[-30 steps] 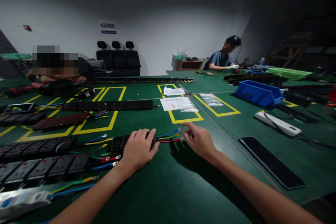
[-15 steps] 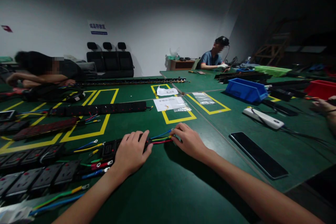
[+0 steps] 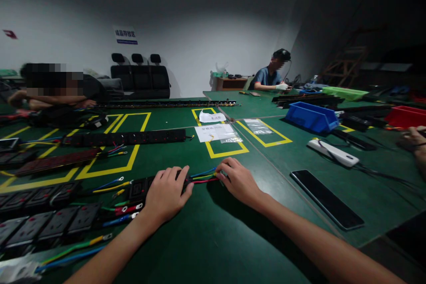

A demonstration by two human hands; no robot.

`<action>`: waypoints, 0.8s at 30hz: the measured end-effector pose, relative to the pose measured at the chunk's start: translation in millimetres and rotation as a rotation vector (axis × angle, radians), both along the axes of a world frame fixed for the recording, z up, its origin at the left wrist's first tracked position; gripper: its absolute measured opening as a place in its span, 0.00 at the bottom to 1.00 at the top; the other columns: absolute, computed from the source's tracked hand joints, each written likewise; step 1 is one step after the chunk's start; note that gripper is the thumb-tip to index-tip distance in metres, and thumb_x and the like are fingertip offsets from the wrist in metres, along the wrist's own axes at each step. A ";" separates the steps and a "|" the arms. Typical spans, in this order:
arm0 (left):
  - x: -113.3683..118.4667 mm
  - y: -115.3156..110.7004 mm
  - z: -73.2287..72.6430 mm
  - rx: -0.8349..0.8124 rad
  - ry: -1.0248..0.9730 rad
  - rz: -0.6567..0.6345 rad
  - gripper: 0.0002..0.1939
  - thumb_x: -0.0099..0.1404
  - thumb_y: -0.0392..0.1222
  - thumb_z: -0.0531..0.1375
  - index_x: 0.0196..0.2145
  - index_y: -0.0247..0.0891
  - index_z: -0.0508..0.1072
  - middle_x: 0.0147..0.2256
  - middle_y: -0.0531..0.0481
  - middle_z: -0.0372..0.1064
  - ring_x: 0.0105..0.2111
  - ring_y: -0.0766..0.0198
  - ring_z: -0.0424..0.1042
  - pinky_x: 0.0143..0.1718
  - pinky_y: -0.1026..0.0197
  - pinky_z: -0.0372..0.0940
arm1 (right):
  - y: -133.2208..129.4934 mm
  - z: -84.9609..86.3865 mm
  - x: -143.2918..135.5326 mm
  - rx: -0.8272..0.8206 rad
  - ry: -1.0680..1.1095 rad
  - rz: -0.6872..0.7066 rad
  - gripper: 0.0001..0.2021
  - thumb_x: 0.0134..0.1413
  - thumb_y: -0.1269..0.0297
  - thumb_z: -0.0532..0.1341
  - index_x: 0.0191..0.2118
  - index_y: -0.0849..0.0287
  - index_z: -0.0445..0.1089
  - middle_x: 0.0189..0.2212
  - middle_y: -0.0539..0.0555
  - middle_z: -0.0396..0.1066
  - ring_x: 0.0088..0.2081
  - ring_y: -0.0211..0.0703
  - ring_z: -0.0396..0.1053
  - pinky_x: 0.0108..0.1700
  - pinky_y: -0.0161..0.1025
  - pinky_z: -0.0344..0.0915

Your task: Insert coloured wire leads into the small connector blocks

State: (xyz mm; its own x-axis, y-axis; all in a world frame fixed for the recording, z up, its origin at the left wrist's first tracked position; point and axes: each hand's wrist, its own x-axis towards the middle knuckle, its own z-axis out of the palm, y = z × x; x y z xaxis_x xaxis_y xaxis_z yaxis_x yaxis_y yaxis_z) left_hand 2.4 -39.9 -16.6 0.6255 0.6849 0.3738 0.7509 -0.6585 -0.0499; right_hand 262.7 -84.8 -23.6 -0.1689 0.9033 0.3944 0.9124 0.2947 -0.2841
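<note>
A black socket strip (image 3: 137, 190) lies on the green table, and my left hand (image 3: 169, 191) is wrapped over its right end. Blue, green and red wires (image 3: 203, 177) come out of that end toward the right. My right hand (image 3: 237, 179) pinches the far ends of these wires; their tips are hidden by the fingers. Left of my left hand are more black socket strips (image 3: 55, 226) with ring-terminal wires (image 3: 111, 186) in yellow, blue, red and green.
A dark phone (image 3: 326, 197), a white power bank (image 3: 333, 153), and blue (image 3: 311, 117) and red (image 3: 406, 116) bins are on the right. Paper sheets (image 3: 213, 133) lie ahead. People sit at far left and back right; another person's hand (image 3: 416, 137) is at the right edge.
Both my hands keep their places on the strip and wires. The wires are drawn slightly closer together. The person at the back right has lowered a gloved hand a little.
</note>
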 end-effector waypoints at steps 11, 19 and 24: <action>-0.1 -1.5 2.0 -0.019 -0.002 0.001 0.26 0.75 0.52 0.51 0.61 0.34 0.70 0.50 0.37 0.73 0.48 0.47 0.72 0.50 0.44 0.66 | 5.5 -1.6 1.2 -0.102 -0.032 -0.015 0.05 0.69 0.65 0.58 0.45 0.56 0.71 0.42 0.55 0.77 0.45 0.49 0.70 0.44 0.42 0.63; 0.9 -2.0 3.2 -0.024 0.010 0.013 0.26 0.75 0.52 0.51 0.61 0.34 0.70 0.50 0.38 0.73 0.49 0.47 0.71 0.51 0.45 0.65 | 4.4 -0.7 6.7 -0.090 0.009 -0.039 0.10 0.63 0.62 0.63 0.48 0.56 0.67 0.42 0.56 0.75 0.44 0.48 0.71 0.44 0.42 0.64; 0.8 -2.7 3.2 -0.025 0.002 0.006 0.26 0.75 0.51 0.52 0.61 0.33 0.70 0.50 0.37 0.73 0.49 0.47 0.71 0.51 0.44 0.65 | 6.2 1.2 13.6 -0.078 -0.010 0.015 0.04 0.65 0.63 0.62 0.43 0.56 0.70 0.40 0.55 0.75 0.42 0.47 0.71 0.43 0.41 0.65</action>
